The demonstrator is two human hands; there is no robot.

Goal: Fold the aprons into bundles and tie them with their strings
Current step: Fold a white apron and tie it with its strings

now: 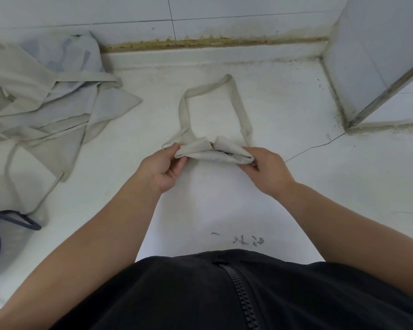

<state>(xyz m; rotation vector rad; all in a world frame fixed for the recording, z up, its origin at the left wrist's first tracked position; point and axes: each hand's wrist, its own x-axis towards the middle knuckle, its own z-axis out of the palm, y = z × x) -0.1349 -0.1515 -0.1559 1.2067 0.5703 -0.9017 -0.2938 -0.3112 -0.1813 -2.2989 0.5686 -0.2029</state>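
Note:
A pale grey apron folded into a narrow bundle (pixel 210 151) lies across the middle of the white counter (pixel 284 110). Its neck strap (pixel 236 101) loops away from me over the counter, flat and slack. My left hand (pixel 163 166) pinches the bundle's left end between thumb and fingers. My right hand (pixel 265 170) grips the right end, fingers curled round the cloth. A thin string end (pixel 168 143) pokes out by my left thumb.
A heap of loose pale aprons (pixel 45 96) with trailing strings covers the counter's left side. A dark basket with a handle (pixel 0 232) sits at the left edge. A tiled wall runs along the back, and a tiled column (pixel 377 55) stands at the right.

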